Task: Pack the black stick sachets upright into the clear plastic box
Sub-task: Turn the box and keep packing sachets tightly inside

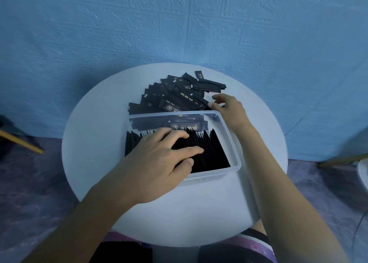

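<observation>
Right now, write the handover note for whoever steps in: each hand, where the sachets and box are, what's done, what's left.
Left hand: flat, fingers straight, pressing on the upright sachets in the clear plastic box.
Right hand: past the box's far right corner, fingers at the end of a sachet in the loose pile; the grip is too blurred to tell.
Done: a row of sachets stands across most of the box, with a gap at its right end.
Left: the whole loose pile, lying on the white round table behind the box.
</observation>
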{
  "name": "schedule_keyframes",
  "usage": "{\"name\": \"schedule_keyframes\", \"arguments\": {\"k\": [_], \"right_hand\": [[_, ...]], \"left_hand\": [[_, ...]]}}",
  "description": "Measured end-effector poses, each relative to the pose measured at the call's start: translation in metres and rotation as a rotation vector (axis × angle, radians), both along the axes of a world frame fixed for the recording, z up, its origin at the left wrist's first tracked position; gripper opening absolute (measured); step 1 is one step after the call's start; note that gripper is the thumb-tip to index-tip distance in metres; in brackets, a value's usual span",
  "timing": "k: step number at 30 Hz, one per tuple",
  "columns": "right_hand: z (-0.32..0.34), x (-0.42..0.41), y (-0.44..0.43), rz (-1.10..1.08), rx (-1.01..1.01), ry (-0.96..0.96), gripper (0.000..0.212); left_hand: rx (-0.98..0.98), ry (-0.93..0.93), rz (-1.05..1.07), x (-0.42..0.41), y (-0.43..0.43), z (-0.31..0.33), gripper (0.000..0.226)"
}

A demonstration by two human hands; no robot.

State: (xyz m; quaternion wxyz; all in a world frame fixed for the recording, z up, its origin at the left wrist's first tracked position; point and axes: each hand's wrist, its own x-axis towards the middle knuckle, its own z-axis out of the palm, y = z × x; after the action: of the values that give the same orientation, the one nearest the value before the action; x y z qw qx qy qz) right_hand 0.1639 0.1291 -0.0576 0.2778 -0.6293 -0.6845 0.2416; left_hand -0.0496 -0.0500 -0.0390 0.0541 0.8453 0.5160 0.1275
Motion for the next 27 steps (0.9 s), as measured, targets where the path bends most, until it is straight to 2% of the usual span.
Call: {"name": "schedule_keyframes", "arguments": {"k": [2, 5, 7, 10, 13, 15, 20, 23, 27], "right_hand": [[-0.001, -0.002, 0.004, -0.001, -0.032, -0.089, 0.041], [0.001, 0.000, 0.011, 0.023, -0.103, -0.148, 0.037], [0.002, 0.004, 0.011, 0.024, -0.165, -0.117, 0.029], [0.001, 0.011, 0.007, 0.027, -0.188, -0.009, 0.004], [0.004, 0.020, 0.000, 0.021, -0.198, 0.111, 0.008], [0.010, 0.025, -0.009, 0.008, -0.188, 0.181, 0.004], [0.035, 0.032, -0.038, 0.053, -0.145, 0.276, 0.008], [0.052, 0.033, -0.057, 0.104, -0.113, 0.250, 0.012], [0.073, 0.031, -0.083, 0.151, -0.075, 0.167, 0.028]], "left_hand": [[0.003, -0.005, 0.003, 0.000, 0.000, 0.000, 0.048], [0.008, -0.009, 0.007, -0.001, 0.000, -0.001, 0.048], [0.005, -0.006, 0.008, 0.000, 0.000, 0.000, 0.048], [-0.004, -0.009, 0.013, 0.000, 0.000, 0.000, 0.050], [-0.007, -0.020, 0.022, 0.001, 0.000, 0.001, 0.050], [-0.008, -0.023, 0.021, 0.001, 0.000, 0.001, 0.051], [-0.011, -0.011, 0.020, 0.001, -0.001, 0.001, 0.051], [0.007, -0.023, 0.028, 0.001, -0.001, 0.000, 0.049], [0.018, -0.021, 0.027, 0.001, 0.000, -0.001, 0.049]]}}
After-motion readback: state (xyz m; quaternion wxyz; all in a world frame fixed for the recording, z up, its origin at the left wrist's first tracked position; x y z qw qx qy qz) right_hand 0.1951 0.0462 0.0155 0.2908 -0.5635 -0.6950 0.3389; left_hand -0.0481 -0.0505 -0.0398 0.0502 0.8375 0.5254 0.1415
